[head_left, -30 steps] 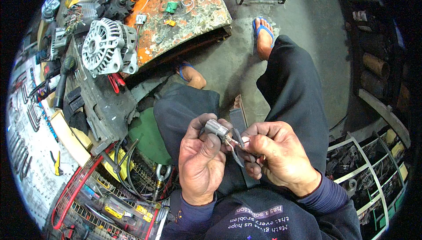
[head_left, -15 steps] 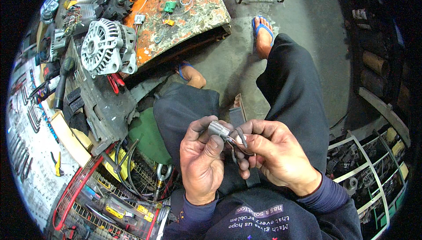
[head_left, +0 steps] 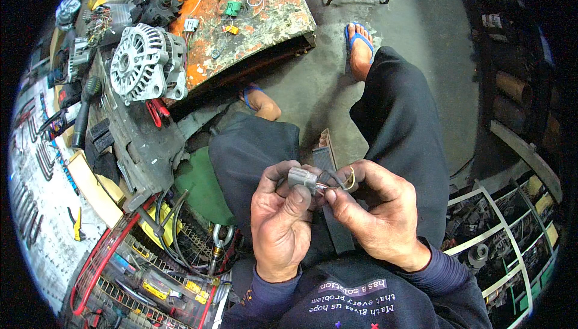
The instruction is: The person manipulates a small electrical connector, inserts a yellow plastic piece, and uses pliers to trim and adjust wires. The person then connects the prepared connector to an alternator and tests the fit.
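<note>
Between thumb and fingers, my left hand [head_left: 280, 220] grips a small grey wire connector [head_left: 302, 178] above my lap. Thin wires [head_left: 332, 183], some dark and one yellowish, come out of the connector's right end. My right hand [head_left: 382, 211] pinches these wires close to the connector, thumb tip near where they enter it. Its index finger is curled by the looped yellowish wire. Part of the wires is hidden behind the right fingers.
An orange, paint-worn bench [head_left: 259, 34] ahead bears a green connector [head_left: 233, 8] and loose wires. On the left are a silver alternator [head_left: 141, 61], a hammer [head_left: 153, 223] and a red-rimmed tool rack [head_left: 90, 281]. A metal rack of dark parts [head_left: 481, 251] stands right.
The connector has turned more level and shifted slightly right. My right fingers have moved along the wires, and the yellowish wire now shows as a loop.
</note>
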The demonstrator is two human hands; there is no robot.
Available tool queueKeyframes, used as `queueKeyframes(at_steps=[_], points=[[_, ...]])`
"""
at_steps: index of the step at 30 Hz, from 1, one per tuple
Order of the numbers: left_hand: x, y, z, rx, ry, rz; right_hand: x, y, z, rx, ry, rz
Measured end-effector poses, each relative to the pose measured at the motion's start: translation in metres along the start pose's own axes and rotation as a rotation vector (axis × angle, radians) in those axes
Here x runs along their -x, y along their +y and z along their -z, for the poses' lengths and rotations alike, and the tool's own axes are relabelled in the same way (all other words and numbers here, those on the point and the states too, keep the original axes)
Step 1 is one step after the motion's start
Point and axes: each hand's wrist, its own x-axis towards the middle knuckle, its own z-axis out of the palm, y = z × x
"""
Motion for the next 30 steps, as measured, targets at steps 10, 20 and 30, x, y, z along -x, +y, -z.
queueKeyframes(at_steps=[10,20,30], points=[[-0.001,-0.005,0.004,-0.021,-0.008,-0.007,0.002,0.002,-0.008,0.035,0.046,-0.004],[-0.005,-0.009,-0.004,-0.225,0.008,-0.167,0.001,0.007,-0.007,-0.103,0.059,0.005],[0.006,-0.008,-0.020,-0.982,0.039,-0.618,-0.003,0.047,0.012,-0.985,-0.289,-0.318]])
